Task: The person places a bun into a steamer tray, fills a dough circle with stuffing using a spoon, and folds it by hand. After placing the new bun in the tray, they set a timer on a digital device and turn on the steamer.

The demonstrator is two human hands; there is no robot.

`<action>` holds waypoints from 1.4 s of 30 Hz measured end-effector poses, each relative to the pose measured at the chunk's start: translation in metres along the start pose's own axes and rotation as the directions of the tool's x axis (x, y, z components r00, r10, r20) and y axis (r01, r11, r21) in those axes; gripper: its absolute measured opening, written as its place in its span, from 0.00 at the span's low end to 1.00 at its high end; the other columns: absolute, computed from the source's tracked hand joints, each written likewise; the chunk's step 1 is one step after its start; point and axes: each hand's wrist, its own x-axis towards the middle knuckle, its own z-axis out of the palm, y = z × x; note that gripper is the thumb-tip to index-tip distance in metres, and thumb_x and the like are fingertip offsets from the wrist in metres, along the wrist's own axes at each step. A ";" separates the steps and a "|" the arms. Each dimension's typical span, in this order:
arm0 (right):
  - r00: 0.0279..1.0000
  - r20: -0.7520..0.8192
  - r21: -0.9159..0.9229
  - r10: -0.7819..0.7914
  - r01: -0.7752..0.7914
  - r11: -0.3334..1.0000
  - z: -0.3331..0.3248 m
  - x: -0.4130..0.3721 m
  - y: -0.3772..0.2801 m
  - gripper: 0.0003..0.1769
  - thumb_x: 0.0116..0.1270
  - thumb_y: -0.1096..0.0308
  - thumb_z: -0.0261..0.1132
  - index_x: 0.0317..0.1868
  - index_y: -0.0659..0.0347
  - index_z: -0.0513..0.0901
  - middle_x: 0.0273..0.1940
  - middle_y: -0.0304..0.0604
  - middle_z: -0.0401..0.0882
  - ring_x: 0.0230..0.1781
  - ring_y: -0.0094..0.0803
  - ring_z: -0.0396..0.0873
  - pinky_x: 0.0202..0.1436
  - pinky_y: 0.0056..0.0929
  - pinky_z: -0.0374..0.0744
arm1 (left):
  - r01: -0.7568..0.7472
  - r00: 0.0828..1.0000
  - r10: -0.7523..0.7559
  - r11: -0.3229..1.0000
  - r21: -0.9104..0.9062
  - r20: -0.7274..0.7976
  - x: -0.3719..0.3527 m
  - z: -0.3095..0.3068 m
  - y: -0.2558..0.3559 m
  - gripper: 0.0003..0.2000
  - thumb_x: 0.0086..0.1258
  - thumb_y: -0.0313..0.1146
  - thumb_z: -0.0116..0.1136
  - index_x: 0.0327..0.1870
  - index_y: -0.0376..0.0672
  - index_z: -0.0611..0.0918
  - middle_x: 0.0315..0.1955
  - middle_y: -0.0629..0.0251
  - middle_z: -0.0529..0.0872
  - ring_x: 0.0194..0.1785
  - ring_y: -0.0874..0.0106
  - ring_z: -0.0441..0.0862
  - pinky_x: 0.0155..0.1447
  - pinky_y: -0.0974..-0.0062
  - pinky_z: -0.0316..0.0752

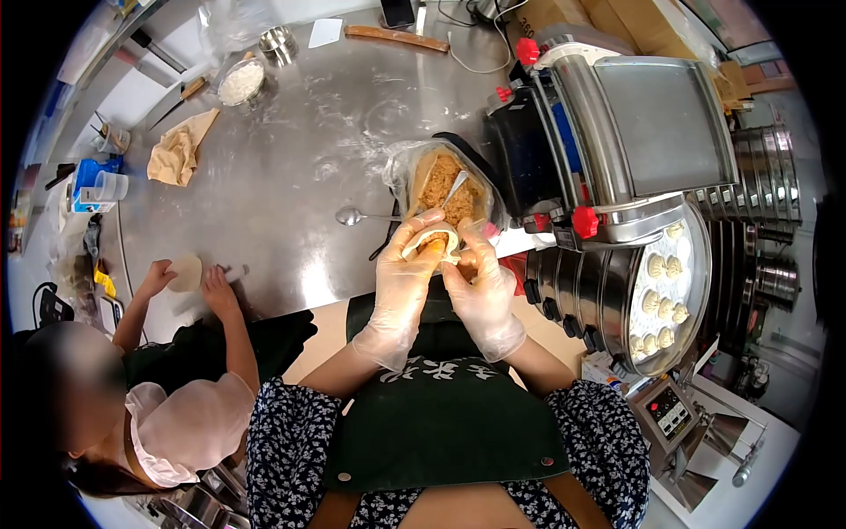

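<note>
A round dough wrapper (451,240) with brown filling is cupped in my left hand (397,286), whose thumb lies over the filling. The fingers of my right hand (483,295) pinch the wrapper's right edge. Thin clear gloves cover both hands. Just beyond them sits a plastic-lined container of crumbly brown filling (432,181), with a spoon (456,189) stuck in it. Left of the container lies a second metal spoon (350,216).
A dough roller machine (661,123) stands at the right, above stacked steamers with pleated buns on a tray (648,295). At the left, a co-worker's hands (159,275) handle a flat dough round (185,273). Farther back are a flour bowl (242,82), a cloth (181,150) and a wooden stick (397,37).
</note>
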 end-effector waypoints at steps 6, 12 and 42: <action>0.924 0.091 -0.182 -0.372 0.383 0.906 -0.012 0.010 0.005 0.19 0.55 0.78 0.71 0.50 0.63 0.83 0.31 0.46 0.84 0.27 0.40 0.85 0.33 0.32 0.82 | 0.053 0.994 -0.062 0.993 0.102 0.086 -0.001 -0.001 0.007 0.17 0.71 0.16 0.52 0.61 0.32 0.75 0.60 0.60 0.77 0.58 0.74 0.78 0.65 0.78 0.72; 0.912 0.063 -0.105 -0.404 0.409 0.906 -0.013 0.007 0.009 0.21 0.56 0.81 0.69 0.52 0.63 0.82 0.30 0.48 0.84 0.28 0.43 0.85 0.33 0.34 0.82 | 0.031 0.982 -0.066 0.981 0.192 0.178 0.000 -0.005 0.012 0.19 0.71 0.15 0.49 0.62 0.34 0.76 0.62 0.61 0.76 0.59 0.73 0.77 0.65 0.78 0.71; 0.968 -0.004 -0.185 -0.253 0.247 0.951 -0.009 0.013 -0.008 0.16 0.56 0.80 0.69 0.47 0.65 0.83 0.28 0.50 0.84 0.26 0.41 0.85 0.31 0.33 0.82 | -0.326 0.931 0.254 0.901 0.286 0.262 0.007 -0.003 -0.012 0.19 0.71 0.17 0.54 0.63 0.35 0.78 0.68 0.55 0.69 0.69 0.68 0.69 0.71 0.73 0.65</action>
